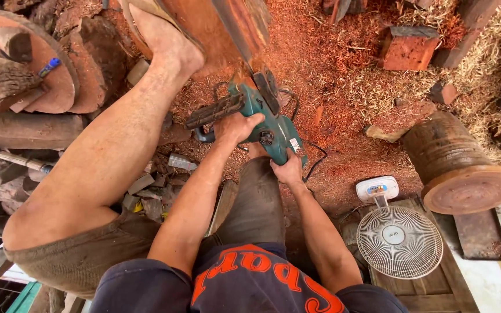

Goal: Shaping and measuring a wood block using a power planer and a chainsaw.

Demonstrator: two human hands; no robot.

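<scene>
Near the upper middle of the frame, I am gripping a teal electric chainsaw [265, 119] with both hands as it is biting into a reddish log [204, 23]. My left hand [236, 126] is clamped around the front handle, my right hand [288, 171] is closed on the rear grip. I am judging the saw as heavy, stiff and prone to kicking, so holding both handles firmly suits it. My bare foot [166, 37] is bracing the log

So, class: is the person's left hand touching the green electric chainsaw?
Touching. The head view shows the left hand wrapped around the front handle of the green electric chainsaw, fingers closed over it with no gap.
</scene>
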